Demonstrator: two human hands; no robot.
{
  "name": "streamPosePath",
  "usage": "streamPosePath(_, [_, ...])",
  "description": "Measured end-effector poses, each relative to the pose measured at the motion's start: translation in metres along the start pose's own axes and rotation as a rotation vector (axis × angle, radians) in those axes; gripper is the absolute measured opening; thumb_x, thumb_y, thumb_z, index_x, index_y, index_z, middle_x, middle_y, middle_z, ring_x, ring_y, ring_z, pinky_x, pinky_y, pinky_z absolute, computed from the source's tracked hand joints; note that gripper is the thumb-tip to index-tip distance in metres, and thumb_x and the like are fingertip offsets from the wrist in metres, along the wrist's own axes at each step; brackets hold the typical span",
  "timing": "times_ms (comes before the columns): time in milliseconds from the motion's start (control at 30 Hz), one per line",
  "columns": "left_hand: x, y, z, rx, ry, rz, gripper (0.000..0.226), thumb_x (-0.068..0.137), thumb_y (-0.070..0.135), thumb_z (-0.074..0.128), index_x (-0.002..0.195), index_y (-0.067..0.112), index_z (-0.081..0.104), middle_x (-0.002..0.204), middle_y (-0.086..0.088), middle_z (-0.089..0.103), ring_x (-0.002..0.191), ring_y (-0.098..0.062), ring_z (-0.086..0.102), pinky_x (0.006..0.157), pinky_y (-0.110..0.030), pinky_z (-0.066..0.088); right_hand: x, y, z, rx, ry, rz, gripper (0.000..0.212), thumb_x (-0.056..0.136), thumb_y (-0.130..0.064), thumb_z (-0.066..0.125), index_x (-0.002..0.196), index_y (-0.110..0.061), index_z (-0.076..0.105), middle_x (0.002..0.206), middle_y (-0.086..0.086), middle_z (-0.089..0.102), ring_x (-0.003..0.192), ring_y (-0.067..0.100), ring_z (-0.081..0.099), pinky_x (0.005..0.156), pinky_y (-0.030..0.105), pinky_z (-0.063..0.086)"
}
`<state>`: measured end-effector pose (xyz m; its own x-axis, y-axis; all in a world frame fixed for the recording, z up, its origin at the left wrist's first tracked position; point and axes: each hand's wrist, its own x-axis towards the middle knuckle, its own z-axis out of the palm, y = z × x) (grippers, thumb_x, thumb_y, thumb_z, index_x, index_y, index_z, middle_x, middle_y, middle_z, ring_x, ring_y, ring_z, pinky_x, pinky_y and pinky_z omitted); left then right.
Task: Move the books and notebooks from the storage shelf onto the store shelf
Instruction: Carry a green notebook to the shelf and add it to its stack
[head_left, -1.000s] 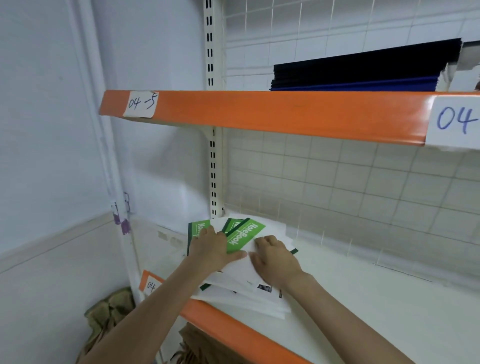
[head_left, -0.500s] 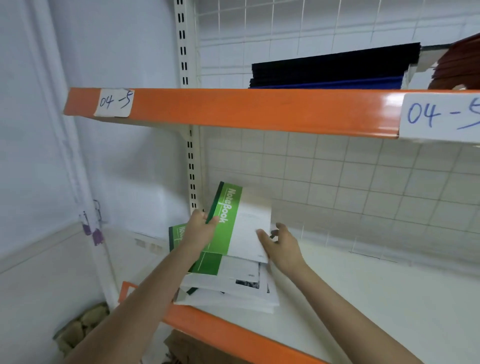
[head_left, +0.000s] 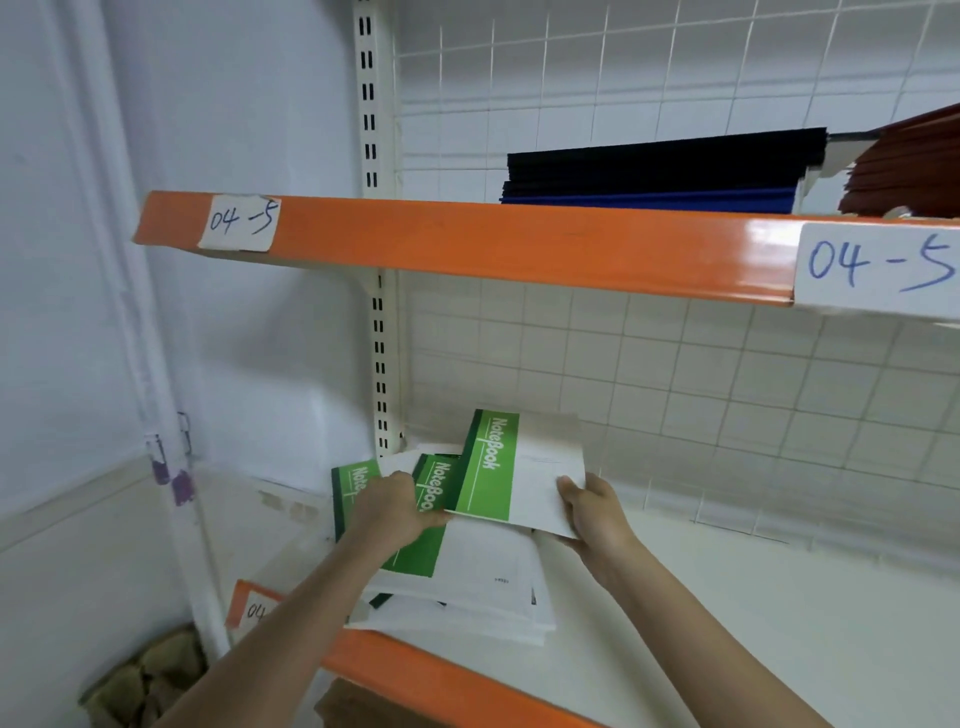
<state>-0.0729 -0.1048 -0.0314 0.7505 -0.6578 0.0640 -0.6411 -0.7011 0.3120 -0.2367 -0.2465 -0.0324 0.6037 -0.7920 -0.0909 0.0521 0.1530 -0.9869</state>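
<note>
Right hand (head_left: 589, 512) grips top notebook (head_left: 519, 467), tilted up; left hand (head_left: 397, 506) presses the stack (head_left: 467, 571). Risk: loosely fanned stack slides off the shelf (head_left: 727, 623) if the left hand releases.

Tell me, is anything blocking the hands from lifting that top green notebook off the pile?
Nothing visible. The right hand already grips the top notebook at its right edge, the left hand touches its lower left corner, and the space above the pile is open.
</note>
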Motion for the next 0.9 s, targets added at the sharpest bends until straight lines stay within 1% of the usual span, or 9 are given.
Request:
streamPosePath(167, [0.001,0.006,0.002,-0.376,0.194,0.046,0.025,0.095,0.017,0.053,0.115,0.003,0.047,0.072,0.002,0.051,0.054,-0.005,0.046,0.042,-0.014,0.036,-0.004,0.006,0.003,-0.039,-0.004,-0.010,0.024,0.099,-0.007,0.039,0.115,-0.006,0.057,0.103,0.008,0.067,0.089,0.024,0.064,0.071,0.033,0.054])
streamPosePath(300, [-0.006,0.020,-0.006,-0.837,0.157,-0.035,0.011,0.101,0.011,0.038,0.107,0.007,0.046,0.086,0.008,0.046,0.072,-0.003,0.044,0.064,-0.019,0.039,-0.010,0.003,0.007,-0.091,0.022,-0.029,0.024,0.098,-0.008,0.040,0.110,-0.013,0.060,0.098,0.003,0.067,0.077,0.016,0.062,0.053,0.021,0.043])
streamPosePath(367, [-0.012,0.029,-0.011,-1.029,0.143,-0.088,0.014,0.101,0.009,0.035,0.106,0.007,0.049,0.098,0.005,0.048,0.090,-0.010,0.047,0.084,-0.030,0.043,-0.009,0.002,0.012,-0.095,0.014,-0.033,0.024,0.099,-0.010,0.040,0.115,-0.010,0.058,0.105,0.006,0.066,0.084,0.020,0.062,0.055,0.023,0.045])
streamPosePath(467, [-0.019,0.039,-0.024,-1.407,0.079,-0.142,0.023,0.101,0.002,0.034,0.089,0.010,0.052,0.088,-0.001,0.057,0.079,-0.014,0.054,0.071,-0.030,0.046,-0.010,-0.001,0.020,-0.066,-0.015,0.013,0.027,0.101,-0.013,0.040,0.121,-0.001,0.053,0.108,0.012,0.065,0.089,0.027,0.063,0.071,0.035,0.054])
streamPosePath(533, [-0.018,0.037,-0.028,-1.481,0.006,-0.139,0.024,0.101,0.004,0.033,0.100,0.008,0.057,0.091,-0.007,0.063,0.080,-0.019,0.060,0.069,-0.036,0.050,-0.012,-0.004,0.021,0.009,-0.070,0.088,0.026,0.101,-0.013,0.041,0.117,0.003,0.053,0.094,0.014,0.065,0.070,0.024,0.066,0.059,0.035,0.056])
streamPosePath(633, [-0.014,0.019,-0.027,-1.259,0.042,-0.111,0.028,0.103,0.017,0.034,0.117,0.014,0.058,0.116,-0.013,0.063,0.100,-0.027,0.061,0.088,-0.047,0.051,-0.014,-0.010,0.020,0.116,-0.098,0.145,0.019,0.101,-0.009,0.042,0.114,0.000,0.052,0.084,0.011,0.062,0.054,0.018,0.063,0.038,0.020,0.048])
streamPosePath(767, [-0.013,-0.012,-0.018,-0.355,0.258,-0.057,0.034,0.100,0.028,0.042,0.126,0.010,0.053,0.117,-0.014,0.062,0.101,-0.027,0.058,0.086,-0.036,0.047,-0.011,-0.010,0.026,0.155,-0.092,0.156,0.024,0.102,-0.010,0.040,0.123,-0.005,0.050,0.092,0.010,0.062,0.071,0.023,0.059,0.036,0.018,0.046])
streamPosePath(833, [-0.013,-0.024,-0.016,-0.037,0.191,-0.204,0.055,0.095,0.053,0.040,0.125,0.007,0.049,0.124,-0.015,0.055,0.115,-0.029,0.049,0.093,-0.040,0.042,-0.010,-0.008,0.030,0.159,-0.094,0.162,0.025,0.102,-0.010,0.040,0.124,-0.004,0.050,0.095,0.011,0.063,0.074,0.025,0.061,0.038,0.020,0.049])
streamPosePath(900, [-0.008,-0.035,-0.010,0.064,0.074,-0.336,0.076,0.083,0.074,0.036,0.118,0.008,0.052,0.124,-0.013,0.054,0.117,-0.031,0.047,0.095,-0.040,0.040,-0.008,-0.006,0.033,0.160,-0.095,0.156,0.027,0.101,-0.010,0.040,0.126,-0.004,0.050,0.101,0.012,0.065,0.078,0.026,0.064,0.043,0.025,0.053])
